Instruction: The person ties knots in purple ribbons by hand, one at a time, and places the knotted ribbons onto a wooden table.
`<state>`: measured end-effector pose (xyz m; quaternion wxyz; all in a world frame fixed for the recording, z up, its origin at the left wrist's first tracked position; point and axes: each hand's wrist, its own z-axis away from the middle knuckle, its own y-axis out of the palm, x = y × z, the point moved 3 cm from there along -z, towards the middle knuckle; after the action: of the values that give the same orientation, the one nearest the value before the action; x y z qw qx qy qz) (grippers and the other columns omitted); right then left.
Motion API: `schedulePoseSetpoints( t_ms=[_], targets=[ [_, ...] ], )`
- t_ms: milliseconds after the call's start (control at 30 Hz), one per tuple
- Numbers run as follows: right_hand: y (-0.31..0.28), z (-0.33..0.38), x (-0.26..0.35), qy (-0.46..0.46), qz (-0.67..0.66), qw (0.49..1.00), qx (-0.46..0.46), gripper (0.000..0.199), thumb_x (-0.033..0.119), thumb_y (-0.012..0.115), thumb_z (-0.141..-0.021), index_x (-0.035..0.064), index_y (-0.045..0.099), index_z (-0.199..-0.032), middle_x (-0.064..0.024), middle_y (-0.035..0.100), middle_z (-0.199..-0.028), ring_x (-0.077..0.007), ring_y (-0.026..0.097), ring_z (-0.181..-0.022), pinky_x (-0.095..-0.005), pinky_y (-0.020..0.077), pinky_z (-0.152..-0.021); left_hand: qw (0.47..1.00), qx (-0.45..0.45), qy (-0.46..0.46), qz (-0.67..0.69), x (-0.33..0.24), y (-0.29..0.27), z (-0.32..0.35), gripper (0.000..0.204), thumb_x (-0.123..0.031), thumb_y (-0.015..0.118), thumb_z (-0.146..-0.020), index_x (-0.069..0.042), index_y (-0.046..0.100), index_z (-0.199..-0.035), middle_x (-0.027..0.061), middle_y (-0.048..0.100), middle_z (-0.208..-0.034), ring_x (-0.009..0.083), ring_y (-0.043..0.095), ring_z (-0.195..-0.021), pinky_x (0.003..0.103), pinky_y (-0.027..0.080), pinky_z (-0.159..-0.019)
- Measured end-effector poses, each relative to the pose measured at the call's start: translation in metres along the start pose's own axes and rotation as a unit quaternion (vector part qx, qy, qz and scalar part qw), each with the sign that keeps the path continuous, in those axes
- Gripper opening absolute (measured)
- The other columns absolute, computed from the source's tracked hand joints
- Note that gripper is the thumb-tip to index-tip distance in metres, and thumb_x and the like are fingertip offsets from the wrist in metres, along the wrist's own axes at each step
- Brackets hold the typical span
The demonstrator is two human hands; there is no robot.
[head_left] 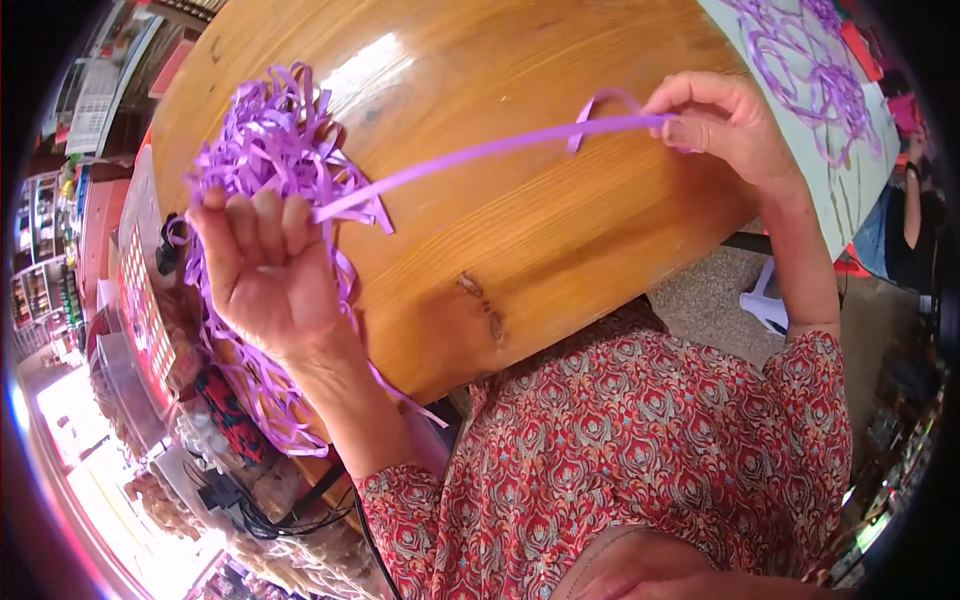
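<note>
A narrow purple ribbon point(480, 153) stretches over the wooden table between my two hands, bowing slightly upward. My left hand point(272, 265) is closed with curled fingers around one end, palm toward me. At the other end, my right hand point(725, 130) pinches the ribbon between thumb and fingers. A short loose tail point(590, 112) of ribbon curls down just left of the right fingertips. Beneath and behind my left hand lies a tangled heap of purple ribbon point(270, 135), and several strands hang off the table's left edge beside my left forearm.
The wooden table point(560, 250) fills the middle. At the upper right, more purple ribbon point(815, 75) lies in loops on a pale surface point(850, 190). Boxes, cables point(250, 515) and bags crowd the left side. Another person's arm point(912, 205) shows at the far right.
</note>
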<state>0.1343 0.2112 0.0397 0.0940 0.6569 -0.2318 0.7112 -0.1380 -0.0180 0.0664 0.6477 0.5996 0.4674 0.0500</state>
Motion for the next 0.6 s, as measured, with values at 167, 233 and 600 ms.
schedulePoseSetpoints(
  t_ms=[167,233,600],
  targets=[
    [0.006,-0.002,-0.001,-0.037,0.007,0.999,-0.031,0.015,0.006,0.060,-0.086,-0.0011,0.064,-0.098,-0.0033,0.060,-0.087,-0.0094,0.056,-0.079,-0.0218,0.0446,-0.073,0.927,-0.103,0.090,-0.350,-0.001,-0.017,0.007,0.026,-0.016,0.054,-0.093,0.002,0.054,-0.112,0.0041,0.052,-0.074,0.0131,0.049,-0.069,0.027,0.041,-0.067],
    [0.021,-0.007,0.013,-0.162,0.069,0.984,0.002,0.015,0.001,0.057,-0.086,-0.0021,0.064,-0.099,-0.0039,0.061,-0.085,-0.0120,0.057,-0.079,-0.0229,0.0454,-0.074,0.517,-0.149,0.341,-0.771,0.001,-0.011,0.010,0.041,-0.009,0.061,-0.087,0.005,0.047,-0.122,0.0133,0.056,-0.102,0.0243,0.054,-0.100,0.035,0.042,-0.090],
    [0.049,-0.010,0.040,-0.302,0.220,0.923,-0.088,0.019,0.000,0.066,-0.078,-0.0001,0.065,-0.097,-0.0088,0.064,-0.081,-0.0174,0.060,-0.069,-0.0251,0.0458,-0.060,0.881,0.071,-0.185,-0.429,0.125,0.039,0.035,0.014,-0.006,0.060,-0.088,0.003,0.061,-0.098,0.0045,0.061,-0.089,0.0103,0.053,-0.082,0.023,0.042,-0.073]
  ],
)
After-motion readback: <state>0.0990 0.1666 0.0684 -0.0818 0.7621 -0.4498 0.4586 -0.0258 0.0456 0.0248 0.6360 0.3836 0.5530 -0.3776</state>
